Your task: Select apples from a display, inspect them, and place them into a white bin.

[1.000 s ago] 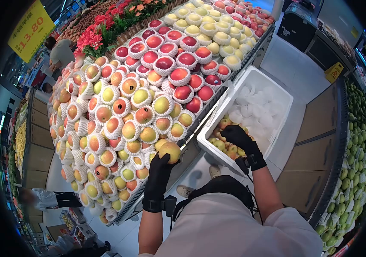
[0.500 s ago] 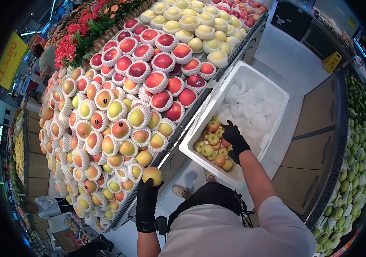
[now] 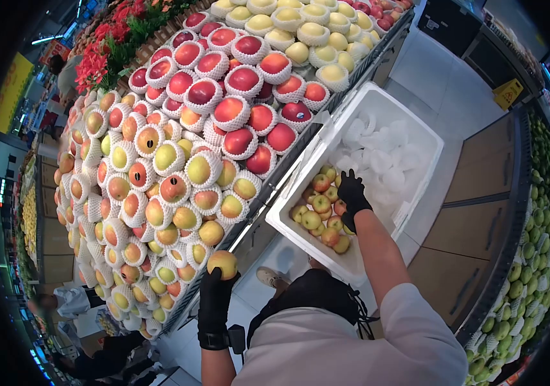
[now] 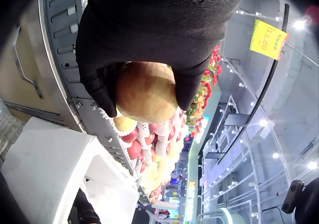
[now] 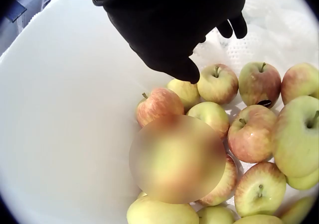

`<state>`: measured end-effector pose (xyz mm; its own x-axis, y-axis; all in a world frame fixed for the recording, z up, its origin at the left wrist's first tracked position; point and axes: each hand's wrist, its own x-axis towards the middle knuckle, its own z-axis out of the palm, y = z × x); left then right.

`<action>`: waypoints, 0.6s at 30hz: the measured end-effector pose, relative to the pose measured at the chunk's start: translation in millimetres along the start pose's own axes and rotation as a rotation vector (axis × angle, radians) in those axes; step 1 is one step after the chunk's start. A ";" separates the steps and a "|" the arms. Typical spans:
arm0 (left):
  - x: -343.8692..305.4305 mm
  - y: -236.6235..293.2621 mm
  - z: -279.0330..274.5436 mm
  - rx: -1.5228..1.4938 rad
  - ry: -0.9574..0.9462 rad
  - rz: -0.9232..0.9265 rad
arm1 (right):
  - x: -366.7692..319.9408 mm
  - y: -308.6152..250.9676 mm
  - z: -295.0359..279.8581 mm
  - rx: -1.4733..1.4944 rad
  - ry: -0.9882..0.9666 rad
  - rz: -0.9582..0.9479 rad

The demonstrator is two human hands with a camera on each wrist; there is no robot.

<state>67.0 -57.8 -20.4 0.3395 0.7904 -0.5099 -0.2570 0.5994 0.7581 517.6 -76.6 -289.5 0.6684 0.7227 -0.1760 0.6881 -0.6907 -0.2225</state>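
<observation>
In its black glove my left hand (image 3: 213,303) grips a bare yellow-red apple (image 3: 223,264) just off the edge of the fruit display. The left wrist view shows thumb and fingers curled round both sides of that apple (image 4: 147,94). Over a white foam box (image 3: 430,138) at the right, my gloved right hand (image 3: 353,195) has its fingers loosely spread and holds nothing. Several bare apples (image 3: 320,204) lie in the near end of the box. Seen from the right wrist, the thumb of the right hand (image 5: 172,29) hangs close over these apples (image 5: 251,134).
White foam netting (image 3: 381,151) fills the far part of the box. Netted apples (image 3: 159,212) are heaped on the display (image 3: 249,215) at the left, red and pale yellow ones farther back. Green fruit (image 3: 526,264) lines a stand at the right. A yellow floor sign (image 3: 508,94) stands behind.
My right hand has come up from among the apples in the box and its fingers have spread. The left hand has drawn its apple away from the display edge toward me.
</observation>
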 end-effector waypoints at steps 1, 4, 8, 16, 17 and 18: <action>1.5 -0.5 -1.2 -0.010 -0.006 0.000 | 0.9 -0.6 -4.9 0.044 -0.010 0.015; 0.2 4.4 3.5 0.073 -0.001 0.007 | 2.9 0.4 -11.6 0.164 0.143 0.054; 0.9 11.2 2.5 0.045 -0.036 0.006 | -1.5 4.9 -20.7 0.431 0.410 0.055; 6.0 22.0 -15.6 0.035 -0.120 0.056 | -16.8 5.9 -64.6 0.551 0.458 0.124; 6.5 24.1 -17.3 0.064 -0.125 0.073 | -17.7 6.2 -68.8 0.559 0.457 0.117; 6.7 26.5 -19.1 0.093 -0.128 0.091 | -22.2 3.4 -78.6 0.578 0.424 0.105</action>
<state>45.2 -34.2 -11.5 0.4325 0.8148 -0.3861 -0.2089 0.5071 0.8362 527.3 -97.1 -210.9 0.8556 0.4993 0.1368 0.4332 -0.5459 -0.7172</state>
